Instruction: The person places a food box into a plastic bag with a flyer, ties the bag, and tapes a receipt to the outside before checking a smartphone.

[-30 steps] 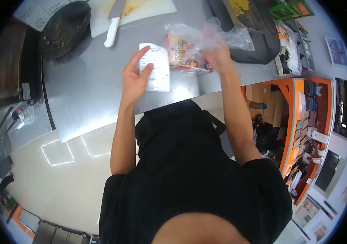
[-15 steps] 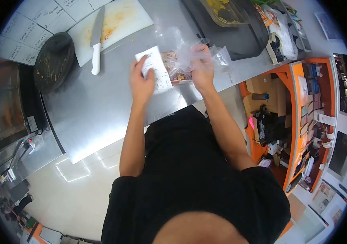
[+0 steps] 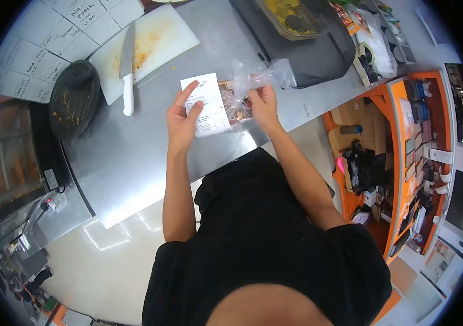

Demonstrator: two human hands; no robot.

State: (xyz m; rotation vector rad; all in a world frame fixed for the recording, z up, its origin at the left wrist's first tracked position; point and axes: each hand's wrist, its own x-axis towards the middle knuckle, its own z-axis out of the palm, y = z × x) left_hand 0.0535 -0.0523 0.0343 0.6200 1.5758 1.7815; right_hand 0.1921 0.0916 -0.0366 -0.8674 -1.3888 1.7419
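My left hand [image 3: 184, 115] is at the left edge of a white printed receipt [image 3: 210, 111], thumb and a finger lying over its face and pressing it against a bagged package. The package is a brown patterned box [image 3: 239, 113], partly covered by the receipt, inside a clear plastic bag [image 3: 281, 73]. My right hand [image 3: 264, 107] pinches the gathered plastic at the right side of the box. The bag's loose end spreads up and to the right above that hand.
On the steel counter [image 3: 134, 163], a white-handled knife [image 3: 128, 92] lies across a stained cutting board [image 3: 163, 38]. A dark oval pan [image 3: 74, 100] stands left. At the upper right, a glass dish [image 3: 291, 19] with yellow food rests on a black tray [image 3: 326, 60]. Orange shelves [image 3: 397, 163] stand right.
The receipt has come slightly down and is more upright. My right hand has moved a little down and left, with the plastic gathered more tightly. The camera view has shifted slightly.
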